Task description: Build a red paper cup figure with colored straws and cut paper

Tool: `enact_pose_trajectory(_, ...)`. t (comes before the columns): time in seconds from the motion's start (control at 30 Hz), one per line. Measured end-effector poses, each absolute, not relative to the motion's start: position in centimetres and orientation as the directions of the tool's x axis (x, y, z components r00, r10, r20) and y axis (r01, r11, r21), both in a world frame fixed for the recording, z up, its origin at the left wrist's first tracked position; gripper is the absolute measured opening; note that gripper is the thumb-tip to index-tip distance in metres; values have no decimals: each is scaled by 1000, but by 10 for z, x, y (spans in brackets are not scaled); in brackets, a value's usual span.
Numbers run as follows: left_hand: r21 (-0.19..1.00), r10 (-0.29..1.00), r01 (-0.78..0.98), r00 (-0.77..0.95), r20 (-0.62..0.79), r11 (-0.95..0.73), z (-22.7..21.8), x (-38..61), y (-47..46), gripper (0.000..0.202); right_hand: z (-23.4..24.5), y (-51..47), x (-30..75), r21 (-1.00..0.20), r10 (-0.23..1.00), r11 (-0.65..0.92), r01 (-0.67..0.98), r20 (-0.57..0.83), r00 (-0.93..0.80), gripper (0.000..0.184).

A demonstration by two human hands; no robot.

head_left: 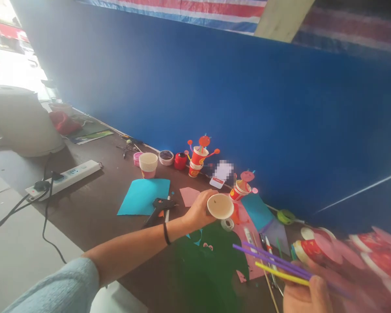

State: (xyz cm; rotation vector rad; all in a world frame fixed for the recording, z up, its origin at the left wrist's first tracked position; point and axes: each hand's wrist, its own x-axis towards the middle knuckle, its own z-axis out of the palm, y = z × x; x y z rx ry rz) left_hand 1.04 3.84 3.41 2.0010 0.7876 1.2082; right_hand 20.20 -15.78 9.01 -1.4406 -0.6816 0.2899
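My left hand reaches out over the table and grips a paper cup, its open mouth turned toward me. At the bottom right, my right hand is closed round a bundle of straws, purple ones and a yellow one, which point left over the table. A roll of tape lies just under the held cup. A black glue gun rests to the left of my left hand, on the edge of a cyan paper sheet.
Along the blue wall stand decorated red cups, a stack of plain cups and small tubs. A dark green sheet, pink paper and pens lie near me. A power strip with cables and a white appliance sit at left.
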Motion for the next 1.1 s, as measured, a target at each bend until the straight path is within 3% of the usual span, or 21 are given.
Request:
enact_pose_trajectory(0.27,787,625,19,620,475,-617,64,-15,-1,65,118,-140,156,-909,619,211,359,408,671,25)
enact_pose_trajectory(0.5,843,625,30,686,373,-537,73,-30,-14,66,125,-117,147,-676,766,383,629,613,193,22)
enact_pose_trajectory(0.97,920,630,-10,725,277,-392,87,-42,-22,61,122,-112,154,-572,795,476,668,605,-49,27)
enact_pose_trajectory(1.1,939,604,-20,761,237,-343,91,-44,-24,62,128,-117,148,-592,854,438,676,508,-108,25)
